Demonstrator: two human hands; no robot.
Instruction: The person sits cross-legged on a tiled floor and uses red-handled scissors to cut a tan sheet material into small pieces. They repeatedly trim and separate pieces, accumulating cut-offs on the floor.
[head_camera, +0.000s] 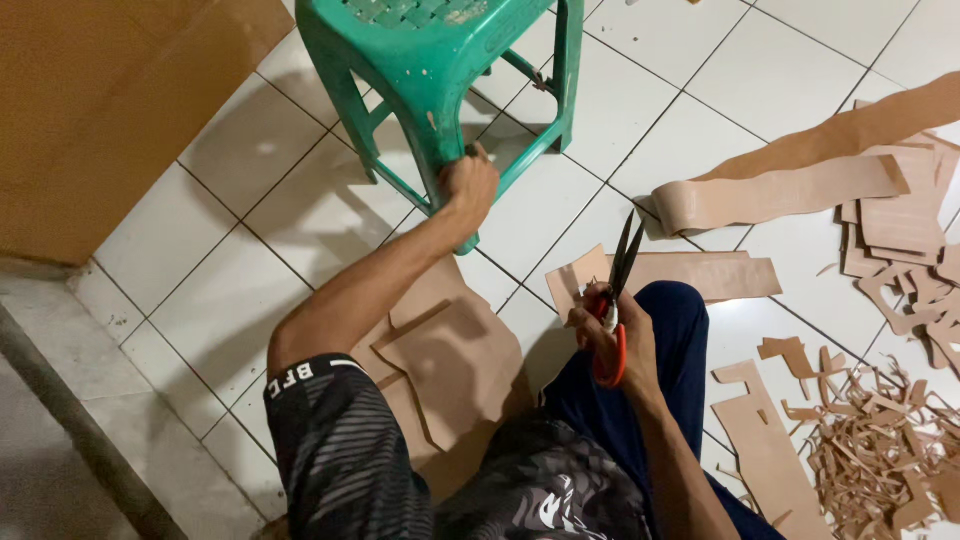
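My left hand is stretched forward and closed around the near leg of a green plastic stool that stands on the white tiled floor. My right hand holds a pair of scissors with red handles; their dark blades point up and away, slightly parted. The same hand also pinches a small tan leather piece against the scissors. Below my left arm, large flat tan leather pieces lie on the floor by my knee.
A rolled tan leather strip runs to the right. Stacked cut leather shapes lie at the right edge, and a heap of thin leather scraps at lower right. A brown board leans at upper left, above a grey step.
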